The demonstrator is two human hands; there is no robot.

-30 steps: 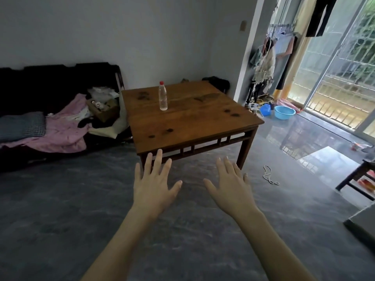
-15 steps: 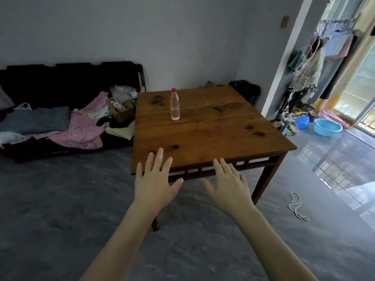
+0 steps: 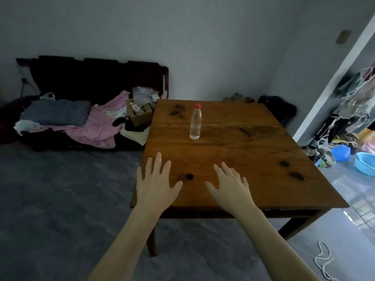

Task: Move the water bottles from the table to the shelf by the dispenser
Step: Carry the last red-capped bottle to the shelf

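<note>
Two bare hands hover flat over the near edge of a wooden bench (image 3: 253, 159), fingers spread and holding nothing, with a single clear water bottle (image 3: 196, 124) standing upright toward the far side of the top, its red cap (image 3: 198, 106) on. The left hand (image 3: 155, 184) sits over the near left corner; the right hand (image 3: 230, 187) is beside it, nearer the middle. Both are well short of the bottle, which stands apart from everything else on the wood.

No shelf or dispenser shows in this view, so the carry looks not yet begun. The step in hand appears to be the reach. It would go best with one hand extended over the top to the bottle's straight middle section, the grip wrapped fully round the body below the shoulder rather than pinched at the cap. The thin plastic would likely give under a hard squeeze, so a firm, even hold seems wiser. A straight lift should clear the top without tipping it.

Left of the bench, a dark sofa (image 3: 60, 82) is heaped with a pink cloth (image 3: 95, 130) and a checked cushion (image 3: 58, 111). A blue basin (image 3: 365, 163) and a loose white cord (image 3: 324, 262) lie on the floor to the right, the cord a possible trip hazard.
</note>
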